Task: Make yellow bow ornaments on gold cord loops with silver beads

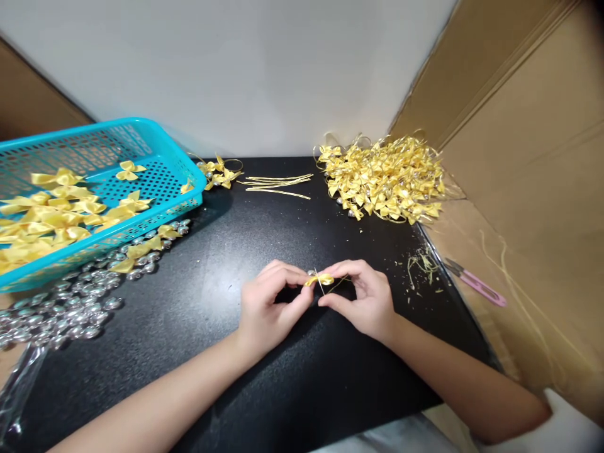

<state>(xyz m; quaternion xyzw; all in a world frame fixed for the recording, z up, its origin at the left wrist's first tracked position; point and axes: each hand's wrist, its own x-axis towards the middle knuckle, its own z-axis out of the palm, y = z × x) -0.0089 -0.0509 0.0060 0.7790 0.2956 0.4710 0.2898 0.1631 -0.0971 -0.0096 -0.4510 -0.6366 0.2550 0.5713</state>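
Note:
A small yellow ribbon bow [323, 279] is held above the black table between my two hands. My left hand [274, 296] is closed, its thumb and fingers pinching the bow's left end, where a bit of silver shows. On the other side my right hand [365, 292] has its index fingertip against the bow, with the thumb curled below and a little apart. A thin pale cord or needle-like strand [319, 282] crosses the front of the bow. Fine thread runs by the right fingers; what exactly they grip is partly hidden.
A turquoise basket [182, 157] of yellow bows stands at left, with silver beads [80, 308] beside it. Gold cords [278, 181] lie at the back. Finished-looking bows with loops form a pile [382, 179] at back right. Pink-handled snips [479, 286] and thread scraps [423, 264] lie at right.

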